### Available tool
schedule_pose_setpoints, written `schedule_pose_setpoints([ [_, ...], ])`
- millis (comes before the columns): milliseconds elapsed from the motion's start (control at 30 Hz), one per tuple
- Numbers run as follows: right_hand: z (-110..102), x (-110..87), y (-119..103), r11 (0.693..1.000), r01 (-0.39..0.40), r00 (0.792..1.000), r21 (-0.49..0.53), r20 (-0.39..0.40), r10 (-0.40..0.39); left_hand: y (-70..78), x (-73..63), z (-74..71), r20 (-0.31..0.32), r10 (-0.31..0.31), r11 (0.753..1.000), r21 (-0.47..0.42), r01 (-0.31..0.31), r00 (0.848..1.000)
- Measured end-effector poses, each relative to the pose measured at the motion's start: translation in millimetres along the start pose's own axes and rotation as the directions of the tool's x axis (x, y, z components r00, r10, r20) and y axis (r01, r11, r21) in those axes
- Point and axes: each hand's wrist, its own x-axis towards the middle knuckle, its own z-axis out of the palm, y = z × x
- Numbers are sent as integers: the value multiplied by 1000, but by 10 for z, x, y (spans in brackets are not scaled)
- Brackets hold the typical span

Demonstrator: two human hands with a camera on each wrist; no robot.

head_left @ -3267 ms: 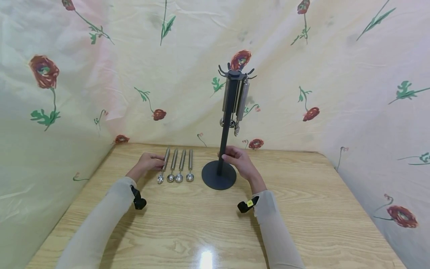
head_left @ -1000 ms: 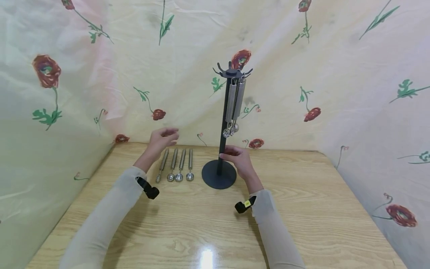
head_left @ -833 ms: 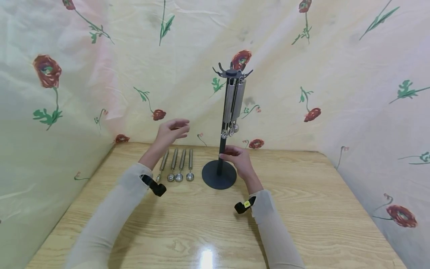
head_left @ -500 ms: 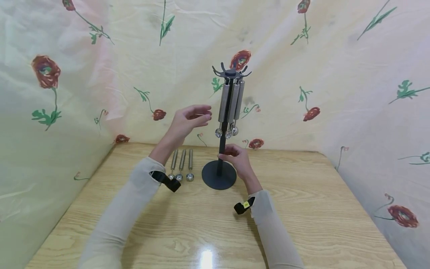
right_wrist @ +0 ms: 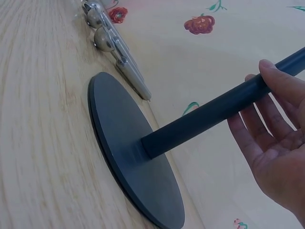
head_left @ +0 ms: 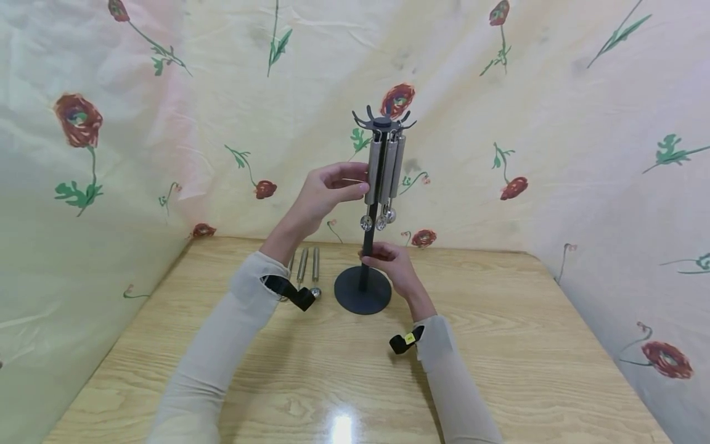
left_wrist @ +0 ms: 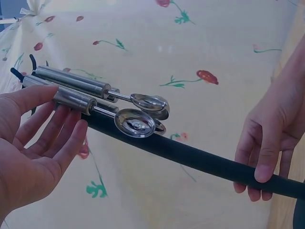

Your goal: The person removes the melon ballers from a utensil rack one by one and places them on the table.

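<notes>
My left hand (head_left: 333,191) is raised at a hanging steel melon baller (head_left: 374,176), pinching its cylindrical handle between thumb and fingers. In the left wrist view, the small bowl (left_wrist: 135,123) of that baller sticks out beyond the fingertips. More melon ballers (head_left: 392,169) hang beside it from the black hook stand (head_left: 368,234). Low on the stand's post, my right hand (head_left: 392,265) grips with the thumb in front and fingers behind. The stand stands upright on its round base (left_wrist: 300,210), shown fully in the right wrist view as a flat disc (right_wrist: 128,143).
Several melon ballers (head_left: 315,265) lie in a row on the wooden table (head_left: 499,345) left of the stand, partly covered by my left wrist and its camera (head_left: 294,292). A flowered cloth (head_left: 266,135) hangs behind the table.
My left hand has left the leftmost baller on the table, moved up and right, and now pinches a hanging one. The hook top has turned, bringing the hanging ballers forward. My right hand stays on the post.
</notes>
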Motion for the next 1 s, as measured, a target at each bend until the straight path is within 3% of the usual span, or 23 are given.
schedule_pose_setpoints([
  [433,-34,-2,0,999,-34,999,10,15,34,-34,55,-11,52,-35,998,-42,38,998],
  [700,-40,19,2,999,-34,999,10,22,33,-21,105,33,39,-61,998,-22,62,997],
  [1000,-56,30,2,999,-44,999,8,26,44,-36,100,54,19,-38,999,-21,38,999],
])
